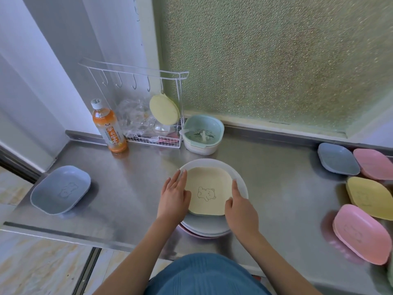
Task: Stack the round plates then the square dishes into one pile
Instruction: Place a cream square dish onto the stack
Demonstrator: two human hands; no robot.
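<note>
Stainless steel counter (265, 167), brushed and reflective, runs wall to wall under a pebbled frosted-glass pane (276, 60). White wire rack (136, 103) with hooks stands at the back left; a round yellow pad (164, 109) hangs on it, crumpled clear plastic (136, 120) sits in its basket. Pile of round plates (238, 177) at center front, pale rims stacked, a pink edge showing at the bottom. On top sits the cream square dish (209, 188), rounded corners, matte, bear outline printed inside. Left hand (173, 195) rests flat on the dish's left edge, fingers straight and together. Right hand (240, 207) lies on the right edge, forefinger stretched along the rim; other fingers curled, whether they clamp the dish I cannot tell. Blue square dish (60, 189) sits alone near the counter's left end, well apart from the pile. At far right a cluster: blue dish (338, 159), pink dish (374, 163), yellow dish (369, 198), and a nearer pink dish (361, 234), apparently stacked. Mint strainer bowl (203, 133) in a white tub sits behind the pile, just beside the rack. Orange drink bottle (108, 127), white cap, upright left of the rack.
</note>
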